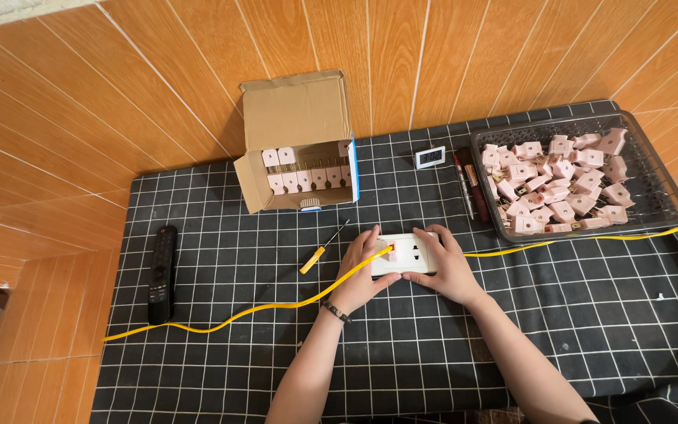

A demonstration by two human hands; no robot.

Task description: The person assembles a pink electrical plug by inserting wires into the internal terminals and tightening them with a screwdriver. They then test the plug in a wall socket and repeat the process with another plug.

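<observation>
I am cupping my left hand (360, 271) and right hand (447, 267) around the white socket block (406, 253), gripping its ends, thumbs beneath; a yellow cable (276, 308) is crossing it.

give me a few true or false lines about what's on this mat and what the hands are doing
1. Both hands rest on the white socket block. True: left hand, right hand.
2. The tray holds blue plugs. False: pink plugs.
3. The remote lies left of the hands. True.
4. The cardboard box is closed. False: open, pink plugs inside.
5. The screwdriver is in the right hand. False: it lies on the mat.
</observation>
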